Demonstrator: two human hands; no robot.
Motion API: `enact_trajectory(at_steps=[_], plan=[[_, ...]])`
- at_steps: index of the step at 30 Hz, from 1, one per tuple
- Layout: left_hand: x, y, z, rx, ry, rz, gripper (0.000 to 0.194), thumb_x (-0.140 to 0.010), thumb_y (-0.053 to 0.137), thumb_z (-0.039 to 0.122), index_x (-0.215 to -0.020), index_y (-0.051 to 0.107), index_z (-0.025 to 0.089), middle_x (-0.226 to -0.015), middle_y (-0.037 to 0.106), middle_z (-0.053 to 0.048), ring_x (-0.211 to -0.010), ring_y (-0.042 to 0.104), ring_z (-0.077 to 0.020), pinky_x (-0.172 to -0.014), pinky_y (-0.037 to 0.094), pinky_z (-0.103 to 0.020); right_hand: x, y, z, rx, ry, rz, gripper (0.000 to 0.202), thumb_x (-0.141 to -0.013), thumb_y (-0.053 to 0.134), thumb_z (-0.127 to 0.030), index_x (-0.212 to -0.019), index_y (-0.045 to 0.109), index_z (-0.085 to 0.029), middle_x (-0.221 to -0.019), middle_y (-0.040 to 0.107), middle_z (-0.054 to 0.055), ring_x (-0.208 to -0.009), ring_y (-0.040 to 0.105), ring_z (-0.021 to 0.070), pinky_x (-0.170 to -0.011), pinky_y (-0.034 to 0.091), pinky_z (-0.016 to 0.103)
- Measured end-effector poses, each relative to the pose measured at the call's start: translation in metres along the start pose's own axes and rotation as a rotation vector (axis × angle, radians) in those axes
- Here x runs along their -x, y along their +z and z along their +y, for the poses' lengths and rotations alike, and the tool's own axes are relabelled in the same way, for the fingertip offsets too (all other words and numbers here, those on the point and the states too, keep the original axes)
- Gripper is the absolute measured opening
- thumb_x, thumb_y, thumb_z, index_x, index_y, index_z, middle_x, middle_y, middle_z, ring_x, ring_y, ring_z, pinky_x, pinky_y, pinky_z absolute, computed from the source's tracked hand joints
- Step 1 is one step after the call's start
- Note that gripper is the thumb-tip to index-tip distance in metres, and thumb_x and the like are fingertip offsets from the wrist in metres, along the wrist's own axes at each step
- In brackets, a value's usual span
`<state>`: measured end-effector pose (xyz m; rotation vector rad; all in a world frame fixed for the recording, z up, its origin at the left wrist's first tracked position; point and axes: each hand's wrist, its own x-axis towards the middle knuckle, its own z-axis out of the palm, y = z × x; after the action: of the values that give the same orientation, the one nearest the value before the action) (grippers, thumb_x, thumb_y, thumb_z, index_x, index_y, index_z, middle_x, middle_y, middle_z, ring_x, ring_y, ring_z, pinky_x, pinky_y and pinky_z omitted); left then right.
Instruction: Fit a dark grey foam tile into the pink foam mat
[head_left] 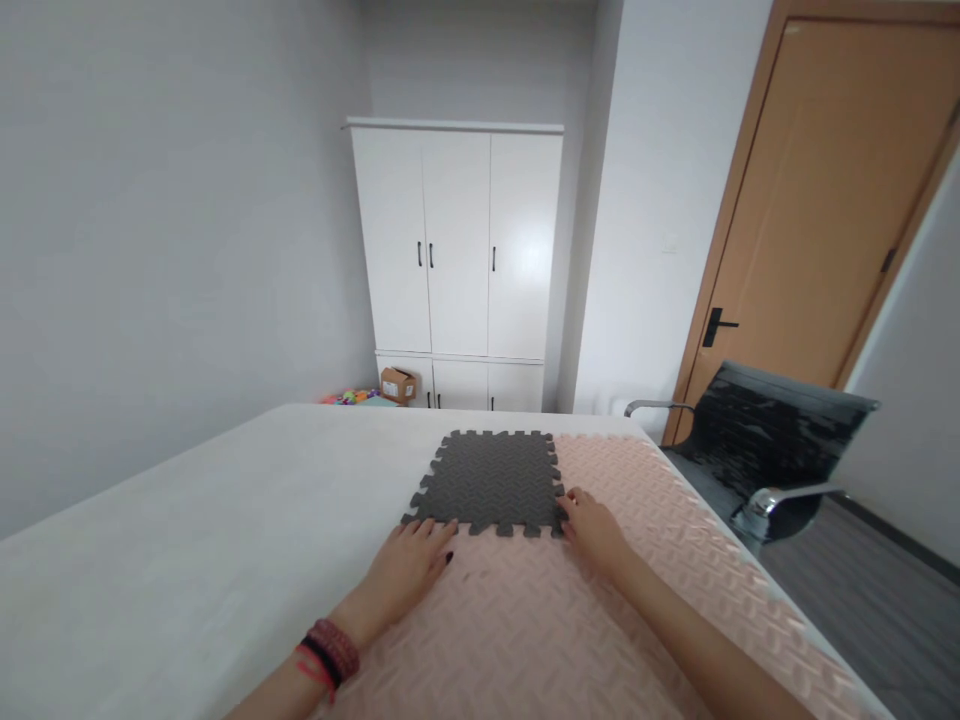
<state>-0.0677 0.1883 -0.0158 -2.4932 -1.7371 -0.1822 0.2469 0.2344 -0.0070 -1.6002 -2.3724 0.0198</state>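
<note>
A dark grey foam tile (491, 482) is being seated against the pink foam mat (600, 620) on the white bed (187, 540). The tile lies flat at the mat's far left corner, its near and right edges meeting the pink pieces.

The left hand (409, 568) is laid palm down at the tile's near edge, fingers spread and flat, the tips on the seam. The right hand (592, 525) rests at the tile's near right corner, fingers loosely together and pressed down; nothing is pinched.

The joint is judged nearly closed. Firm downward pressure along both seams is called for, so that every tooth drops into its notch.

The tile and mat are soft foam with a woven-leaf emboss and toothed edges. 1 black chair (757, 450) stands to the right.
</note>
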Motion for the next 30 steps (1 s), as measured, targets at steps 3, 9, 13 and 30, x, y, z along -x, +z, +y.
enact_trajectory(at_steps=[3, 9, 13, 30], plan=[[-0.002, 0.002, 0.004, -0.020, -0.004, -0.009, 0.042, -0.089, 0.029, 0.033, -0.127, 0.048, 0.029, -0.114, 0.061, -0.010, -0.108, 0.054, -0.0264, -0.101, 0.035, -0.049, 0.008, -0.007, -0.007, 0.077, -0.082, -0.025, 0.035, -0.080, 0.042, -0.012, -0.109, 0.060, -0.020, -0.112, 0.060, 0.011, -0.104, 0.055, 0.0235, -0.082, 0.041, 0.032], [-0.011, -0.001, 0.013, -0.031, -0.049, -0.034, 0.045, -0.090, 0.025, 0.033, -0.123, 0.053, 0.023, -0.107, 0.062, -0.015, -0.101, 0.056, -0.0286, -0.089, 0.045, -0.045, 0.022, -0.003, -0.009, 0.068, -0.166, -0.108, 0.037, -0.085, 0.036, -0.013, -0.112, 0.060, -0.018, -0.113, 0.063, 0.011, -0.103, 0.057, 0.0230, -0.085, 0.041, 0.032], [-0.011, -0.003, 0.019, -0.046, -0.047, -0.042, 0.048, -0.090, 0.023, 0.036, -0.129, 0.047, 0.025, -0.107, 0.063, -0.015, -0.096, 0.058, -0.0273, -0.087, 0.046, -0.044, 0.024, 0.005, -0.014, 0.151, -0.154, -0.145, 0.046, -0.077, 0.042, -0.009, -0.121, 0.054, -0.010, -0.118, 0.060, 0.015, -0.105, 0.056, 0.0273, -0.087, 0.041, 0.038], [-0.013, -0.004, 0.029, -0.136, 0.025, -0.036, 0.046, -0.087, 0.027, 0.036, -0.130, 0.043, 0.037, -0.098, 0.067, -0.016, -0.092, 0.062, -0.0342, -0.077, 0.045, -0.050, 0.022, -0.003, -0.065, -0.032, -0.216, -0.041, 0.045, -0.080, 0.041, -0.015, -0.123, 0.052, -0.017, -0.112, 0.062, 0.012, -0.104, 0.057, 0.0228, -0.086, 0.043, 0.032]])
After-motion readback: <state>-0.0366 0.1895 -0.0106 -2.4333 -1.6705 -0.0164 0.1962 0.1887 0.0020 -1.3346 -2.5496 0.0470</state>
